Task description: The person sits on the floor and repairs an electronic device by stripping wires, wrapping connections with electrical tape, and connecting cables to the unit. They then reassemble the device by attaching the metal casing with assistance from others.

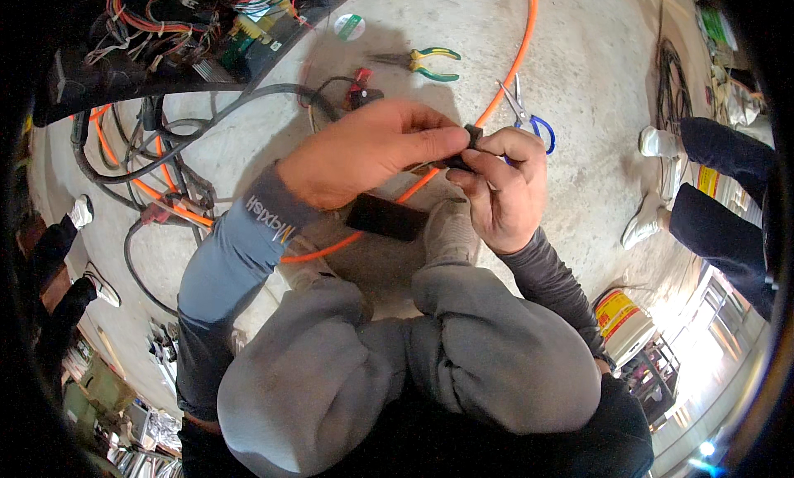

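Where both hands meet, left hand (364, 151), right hand (504, 188) fingers pinch small black part (470, 147), mostly hidden.

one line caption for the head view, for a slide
Both hands pinch a small black part above an orange cable.
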A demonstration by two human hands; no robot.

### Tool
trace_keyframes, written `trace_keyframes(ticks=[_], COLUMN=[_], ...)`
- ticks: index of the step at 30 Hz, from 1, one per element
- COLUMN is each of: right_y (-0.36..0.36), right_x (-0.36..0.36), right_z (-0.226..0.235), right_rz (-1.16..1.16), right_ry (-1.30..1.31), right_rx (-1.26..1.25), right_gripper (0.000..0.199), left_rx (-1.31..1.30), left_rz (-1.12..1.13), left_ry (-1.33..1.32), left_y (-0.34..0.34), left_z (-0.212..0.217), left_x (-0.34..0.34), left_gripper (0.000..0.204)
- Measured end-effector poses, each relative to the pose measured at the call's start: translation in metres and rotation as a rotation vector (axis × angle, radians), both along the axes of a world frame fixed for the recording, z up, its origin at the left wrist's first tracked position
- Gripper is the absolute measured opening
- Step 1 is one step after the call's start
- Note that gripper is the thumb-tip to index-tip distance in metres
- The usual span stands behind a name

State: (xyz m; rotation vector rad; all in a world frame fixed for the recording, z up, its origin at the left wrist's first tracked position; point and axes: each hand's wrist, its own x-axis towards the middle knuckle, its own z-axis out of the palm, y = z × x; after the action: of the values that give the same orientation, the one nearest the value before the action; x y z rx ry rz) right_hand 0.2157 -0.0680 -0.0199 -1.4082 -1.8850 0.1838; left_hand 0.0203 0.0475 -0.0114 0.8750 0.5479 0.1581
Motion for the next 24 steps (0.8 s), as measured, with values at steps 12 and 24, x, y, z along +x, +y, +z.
trace_keyframes(ticks=[12, 24], right_y=[0.009, -0.006], right_x=[-0.003, -0.026], right_z=[-0.002, 0.006], right_rz=[-0.017, -0.169], right_ry=[0.032, 0.698], right_rx=[0.124, -0.442], right_gripper=[0.044, 0.017], left_rx=[0.075, 1.642], left_rz=[0.444, 0.379], left_ry=[0.011, 0.099], left_y=[-0.03, -0.083], left_z=[0.006, -0.032], left_x=[0.003, -0.035], left_gripper=[0.023, 0.039])
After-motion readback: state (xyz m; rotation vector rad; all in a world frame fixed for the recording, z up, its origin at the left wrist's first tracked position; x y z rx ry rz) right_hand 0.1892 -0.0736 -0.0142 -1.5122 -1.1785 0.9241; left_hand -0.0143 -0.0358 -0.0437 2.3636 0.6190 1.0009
